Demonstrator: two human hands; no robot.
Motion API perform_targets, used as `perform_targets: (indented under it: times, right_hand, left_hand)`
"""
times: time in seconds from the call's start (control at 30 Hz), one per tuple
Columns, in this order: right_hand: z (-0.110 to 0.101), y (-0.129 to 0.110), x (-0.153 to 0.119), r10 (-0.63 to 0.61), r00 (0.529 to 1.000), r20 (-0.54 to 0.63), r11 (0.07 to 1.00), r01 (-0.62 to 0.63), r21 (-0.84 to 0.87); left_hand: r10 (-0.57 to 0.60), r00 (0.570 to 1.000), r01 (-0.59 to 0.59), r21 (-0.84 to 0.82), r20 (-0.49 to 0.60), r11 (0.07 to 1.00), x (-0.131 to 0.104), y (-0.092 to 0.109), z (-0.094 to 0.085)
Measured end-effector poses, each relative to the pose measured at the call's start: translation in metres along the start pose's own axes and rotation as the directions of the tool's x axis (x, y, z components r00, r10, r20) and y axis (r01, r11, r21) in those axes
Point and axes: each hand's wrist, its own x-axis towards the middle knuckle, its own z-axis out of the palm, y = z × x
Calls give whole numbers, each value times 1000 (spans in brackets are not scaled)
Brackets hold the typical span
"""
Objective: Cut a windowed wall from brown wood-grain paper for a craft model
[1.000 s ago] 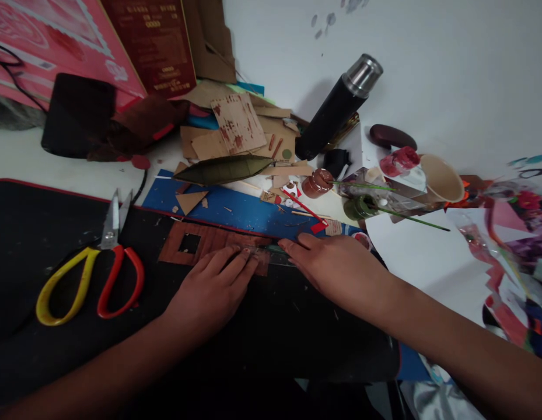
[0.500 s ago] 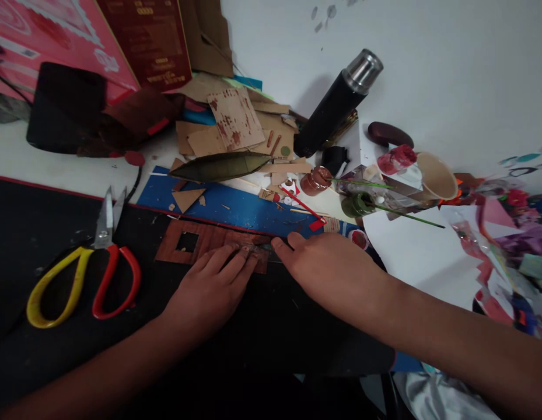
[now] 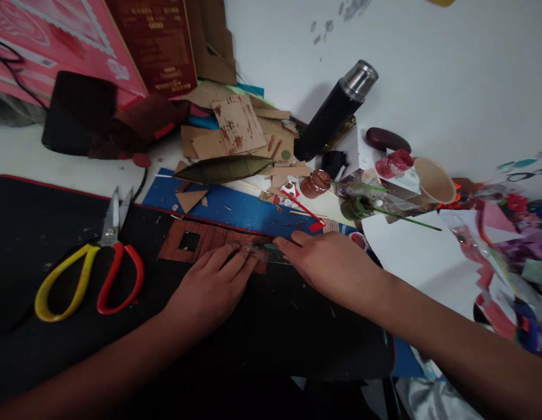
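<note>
A reddish-brown painted strip [image 3: 218,233] with a square hole near its left end lies on the black mat [image 3: 297,332]. My left hand [image 3: 213,280] rests on the strip's right part, fingers stretched out and pressing down. Just right of the strip, my right hand [image 3: 327,262] has its fingers folded together at the edge of a thin clear piece [image 3: 277,253] that reaches over the strip's end. Its fingertips pinch that clear piece. Left of the strip lie scissors [image 3: 108,236] with one yellow and one red handle, blades partly apart.
Behind the mat are cardboard scraps [image 3: 238,125], a green boat-shaped piece [image 3: 224,169], a brown paint jar [image 3: 315,184], a green paint jar [image 3: 356,207] and a black flask [image 3: 334,111]. White paper [image 3: 399,245] lies at the right, a dark flat object [image 3: 80,111] at the left.
My right hand has shifted slightly right, and more of the clear piece shows between my hands. My left hand stays on the strip. The camera view has shifted a little.
</note>
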Motion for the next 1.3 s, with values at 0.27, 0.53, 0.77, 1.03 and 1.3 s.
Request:
perform_targets:
  times: [0.27, 0.53, 0.77, 1.03, 1.3]
  right_hand:
    - [3, -1, -3, 22, 999, -47, 1000, -21, 14]
    - [2, -3, 7, 2, 999, -38, 999, 0, 33]
    - [2, -3, 11, 0, 1000, -10, 1000, 0, 23]
    - [4, -2, 9, -3, 1000, 2, 999, 3, 41]
    - [-8, -9, 17, -12, 999, 29, 1000, 13, -9]
  left_hand:
    - [-9, 1000, 9, -11, -9, 1000, -1, 0, 0]
    - [-5, 1000, 5, -24, -11, 1000, 0, -1, -1]
    - [-28, 1000, 28, -39, -11, 999, 0, -1, 0]
    - [-22, 1000, 22, -31, -14, 999, 1, -1, -2]
    - [-22, 1000, 23, -52, 12, 998, -1, -1, 0]
